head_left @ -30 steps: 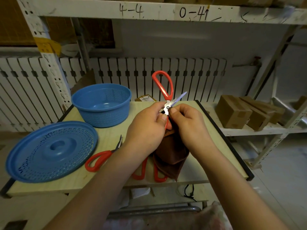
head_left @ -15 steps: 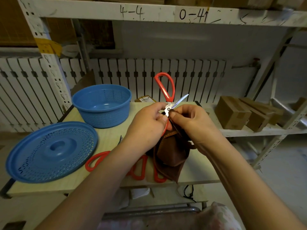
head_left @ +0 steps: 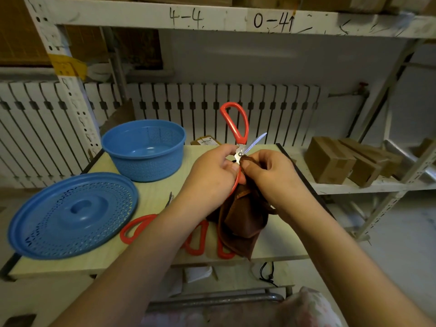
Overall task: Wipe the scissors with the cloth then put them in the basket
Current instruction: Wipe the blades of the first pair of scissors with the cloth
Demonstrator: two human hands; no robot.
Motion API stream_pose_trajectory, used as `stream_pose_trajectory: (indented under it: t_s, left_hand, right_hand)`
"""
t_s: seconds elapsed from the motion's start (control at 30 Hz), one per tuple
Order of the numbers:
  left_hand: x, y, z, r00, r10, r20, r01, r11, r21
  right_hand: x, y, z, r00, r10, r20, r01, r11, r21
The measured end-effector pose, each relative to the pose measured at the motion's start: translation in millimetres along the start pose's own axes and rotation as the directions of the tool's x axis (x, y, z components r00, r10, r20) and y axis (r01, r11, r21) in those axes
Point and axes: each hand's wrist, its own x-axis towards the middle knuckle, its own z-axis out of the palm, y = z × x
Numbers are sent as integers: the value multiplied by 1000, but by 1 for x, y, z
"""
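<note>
Above the table's middle I hold red-handled scissors [head_left: 236, 123] spread apart, one handle loop pointing up and a blade sticking out to the right. My left hand [head_left: 210, 180] grips them at the pivot and lower handle. My right hand [head_left: 271, 178] pinches the brown cloth [head_left: 243, 220] against the pivot; the rest of the cloth hangs down to the table. The blue basket [head_left: 144, 149] stands at the table's back left with nothing visible inside.
A blue perforated lid [head_left: 73, 213] lies at the table's front left. More red-handled scissors [head_left: 141, 226] lie on the table under my arms, partly hidden. Cardboard boxes [head_left: 330, 161] sit on a shelf to the right. A shelf beam crosses overhead.
The held scissors have risen slightly and shifted a little right. My right fingers have moved the cloth up along the scissors toward the pivot.
</note>
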Motion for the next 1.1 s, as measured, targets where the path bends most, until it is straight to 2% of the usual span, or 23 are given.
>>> stream_pose_trajectory:
  t_s: [0.2,0.43,0.57,0.73,0.83,1.0,1.1]
  left_hand:
    - [0,0,4,997,47,-60,-39,991,125]
    - [4,1,6,997,30,-64,-21,991,134]
    - [5,3,-1,998,33,-45,-27,991,128]
    - [8,9,-9,1000,-14,20,14,999,34]
    - [8,8,-11,999,-12,40,11,1000,13]
    - [9,7,-7,1000,16,11,-17,999,41]
    - [9,4,-3,999,30,-42,-26,996,83]
  right_hand:
    - [2,0,6,999,-6,-36,4,998,-65]
    - [5,0,7,997,-40,-65,34,995,-97]
    - [7,-2,4,1000,-23,-11,22,999,-37]
    - [8,-1,-7,993,-8,115,-5,993,115]
    - [8,-1,-10,988,-1,156,-21,989,144]
    - [11,1,-5,996,18,90,-28,993,113]
    - [13,1,2,1000,-18,21,18,1000,7]
